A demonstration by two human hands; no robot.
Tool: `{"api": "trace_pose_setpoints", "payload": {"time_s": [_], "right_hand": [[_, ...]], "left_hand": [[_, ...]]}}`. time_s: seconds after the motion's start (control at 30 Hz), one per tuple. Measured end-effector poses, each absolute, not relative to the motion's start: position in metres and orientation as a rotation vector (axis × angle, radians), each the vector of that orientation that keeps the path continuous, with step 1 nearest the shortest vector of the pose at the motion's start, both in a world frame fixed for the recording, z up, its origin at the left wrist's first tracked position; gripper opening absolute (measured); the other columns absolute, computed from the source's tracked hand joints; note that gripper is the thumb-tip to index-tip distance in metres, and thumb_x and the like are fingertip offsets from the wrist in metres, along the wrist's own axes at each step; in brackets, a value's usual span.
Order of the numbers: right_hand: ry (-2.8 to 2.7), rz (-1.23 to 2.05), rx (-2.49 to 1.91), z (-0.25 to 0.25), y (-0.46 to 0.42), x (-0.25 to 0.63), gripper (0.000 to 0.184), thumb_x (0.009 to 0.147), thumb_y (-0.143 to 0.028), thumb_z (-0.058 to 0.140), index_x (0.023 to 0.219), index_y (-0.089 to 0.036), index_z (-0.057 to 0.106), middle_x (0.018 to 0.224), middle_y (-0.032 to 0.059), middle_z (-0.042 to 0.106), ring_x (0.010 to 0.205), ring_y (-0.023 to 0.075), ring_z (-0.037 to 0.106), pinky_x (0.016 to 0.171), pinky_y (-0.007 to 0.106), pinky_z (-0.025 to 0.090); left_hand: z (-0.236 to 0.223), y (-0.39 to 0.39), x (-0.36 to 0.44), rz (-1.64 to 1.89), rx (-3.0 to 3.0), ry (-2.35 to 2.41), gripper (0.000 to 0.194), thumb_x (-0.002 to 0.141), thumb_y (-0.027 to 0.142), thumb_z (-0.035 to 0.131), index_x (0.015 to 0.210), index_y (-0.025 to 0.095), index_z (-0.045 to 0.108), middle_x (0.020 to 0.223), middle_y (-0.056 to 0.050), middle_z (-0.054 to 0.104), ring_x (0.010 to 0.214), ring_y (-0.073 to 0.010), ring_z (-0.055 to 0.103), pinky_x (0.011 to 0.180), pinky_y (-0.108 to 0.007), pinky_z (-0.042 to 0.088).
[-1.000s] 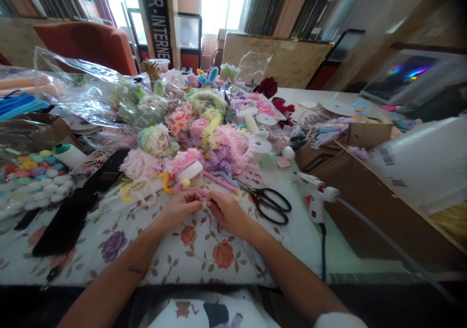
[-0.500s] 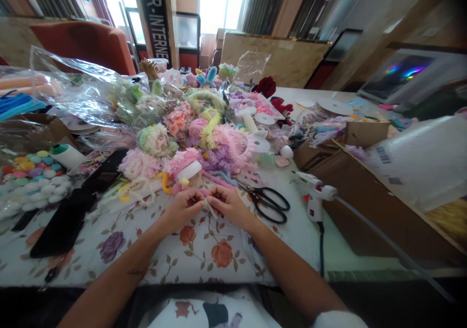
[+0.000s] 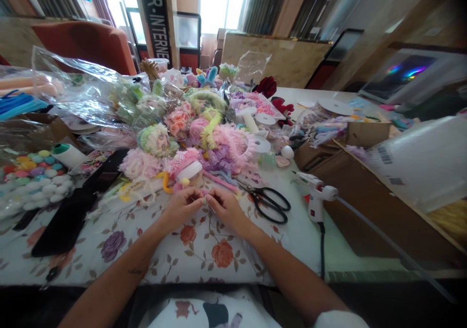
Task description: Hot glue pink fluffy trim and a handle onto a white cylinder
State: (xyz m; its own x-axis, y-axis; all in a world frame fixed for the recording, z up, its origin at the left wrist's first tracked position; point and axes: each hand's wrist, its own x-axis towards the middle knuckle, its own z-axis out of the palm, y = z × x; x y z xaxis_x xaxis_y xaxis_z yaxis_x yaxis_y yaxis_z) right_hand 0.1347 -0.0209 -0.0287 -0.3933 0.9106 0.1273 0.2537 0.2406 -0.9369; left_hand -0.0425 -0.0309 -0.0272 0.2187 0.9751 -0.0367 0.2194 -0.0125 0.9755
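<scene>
My left hand [image 3: 181,205] and my right hand [image 3: 224,207] rest close together on the floral tablecloth [image 3: 197,250]. The fingertips of both hands pinch one small pale piece [image 3: 204,200] between them; it is too small to name. Just beyond my hands lies a heap of pink, purple and yellow lace trims and ribbon [image 3: 204,148]. Black scissors [image 3: 270,204] lie to the right of my right hand. A white glue gun [image 3: 315,196] stands further right with its cord running toward me.
Plastic bags of craft supplies [image 3: 83,94] fill the back left. A tray of coloured pom-poms [image 3: 29,177] sits at the far left, with black strips [image 3: 76,206] beside it. Cardboard boxes [image 3: 365,191] and a white parcel [image 3: 419,162] occupy the right.
My hands stay in the same spot. The fingertips have shifted slightly, pressing closer together round the small pale piece.
</scene>
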Motion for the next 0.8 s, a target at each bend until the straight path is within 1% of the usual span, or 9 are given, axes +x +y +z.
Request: {"api": "trace_pose_setpoints", "payload": {"time_s": [0.1,0.23,0.43,0.67,0.8], "right_hand": [[-1.932,0.915,-1.063,-0.0291,-0.0235,0.1335,0.024,0.096,-0.033,0.047,0.078,-0.019,0.055,0.068,-0.0015,0.053,0.063,0.0138,0.047,0.061,0.027,0.035],[-1.994,0.787,-1.078,-0.0304,-0.0246,0.1338,0.022,0.097,-0.030,0.044,0.079,-0.020,0.054,0.069,-0.0001,0.055,0.064,0.0155,0.050,0.063,0.028,0.037],[-1.963,0.770,-1.057,-0.0343,-0.0227,0.1334,0.022,0.096,-0.029,0.046,0.078,-0.021,0.056,0.068,-0.0006,0.057,0.063,0.0151,0.051,0.062,0.027,0.038],[-1.865,0.869,-1.032,-0.0310,-0.0248,0.1305,0.021,0.094,-0.030,0.052,0.082,-0.019,0.065,0.068,0.0010,0.063,0.063,0.0158,0.055,0.061,0.027,0.041],[-1.891,0.832,-0.985,-0.0286,-0.0271,0.1291,0.020,0.093,-0.027,0.053,0.081,-0.020,0.067,0.068,0.0016,0.065,0.061,0.0158,0.057,0.062,0.027,0.043]], "left_hand": [[-0.0290,-0.0306,-0.0413,0.945,1.359,1.181,0.027,0.076,0.042,0.064,0.074,0.016,0.057,0.065,0.002,0.053,0.058,-0.0102,0.043,0.056,-0.024,0.034],[-0.0290,-0.0321,-0.0382,0.986,1.331,1.184,0.029,0.075,0.044,0.065,0.074,0.016,0.058,0.065,0.002,0.051,0.059,-0.0105,0.043,0.057,-0.025,0.035],[-0.0279,-0.0334,-0.0375,0.987,1.356,1.194,0.030,0.077,0.045,0.066,0.077,0.016,0.061,0.070,0.001,0.055,0.063,-0.0120,0.047,0.059,-0.025,0.037],[-0.0266,-0.0363,-0.0354,1.072,1.284,1.207,0.029,0.079,0.044,0.064,0.076,0.016,0.060,0.065,0.003,0.053,0.060,-0.0113,0.045,0.057,-0.024,0.037],[-0.0247,-0.0381,-0.0325,1.087,1.228,1.185,0.029,0.079,0.044,0.064,0.076,0.016,0.060,0.065,0.003,0.052,0.061,-0.0110,0.045,0.058,-0.024,0.037]]}}
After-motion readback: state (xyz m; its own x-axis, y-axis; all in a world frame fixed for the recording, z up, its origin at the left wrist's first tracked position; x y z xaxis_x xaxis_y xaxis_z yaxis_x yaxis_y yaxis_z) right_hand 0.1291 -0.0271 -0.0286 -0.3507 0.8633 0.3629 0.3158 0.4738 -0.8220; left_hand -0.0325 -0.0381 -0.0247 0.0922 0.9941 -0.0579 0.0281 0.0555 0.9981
